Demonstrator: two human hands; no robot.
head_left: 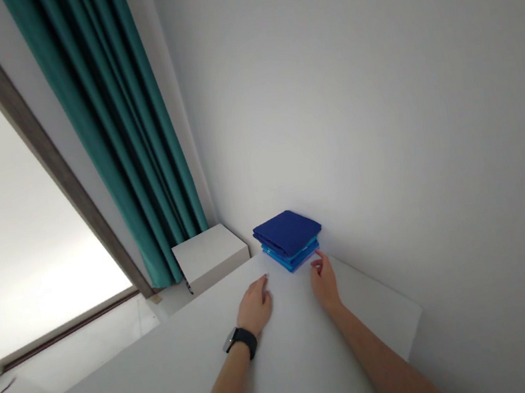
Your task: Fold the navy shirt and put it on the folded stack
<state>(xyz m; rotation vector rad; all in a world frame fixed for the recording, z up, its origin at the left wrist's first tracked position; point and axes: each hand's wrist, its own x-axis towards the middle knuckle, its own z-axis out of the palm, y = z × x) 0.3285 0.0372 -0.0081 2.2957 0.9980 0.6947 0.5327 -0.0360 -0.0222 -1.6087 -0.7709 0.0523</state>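
Toward the far end of the white table (293,367) is a stack of folded cloths. A dark blue folded cloth (289,231) forms its top, and brighter blue folded pieces (292,259) lie beneath it. My left hand (254,306), with a black-strapped watch (241,340) at the wrist, rests on the table just left of the stack, fingers loosely stretched out and holding nothing. On the other side, my right hand (325,281) has its index finger extended at the stack's near right edge. Whether that fingertip touches the cloth I cannot tell.
A low white cabinet (211,253) stands beyond the table's left edge, below a green curtain (118,127). The grey-white wall (353,106) runs close behind the stack and along the right side. A bright window (4,201) fills the left.
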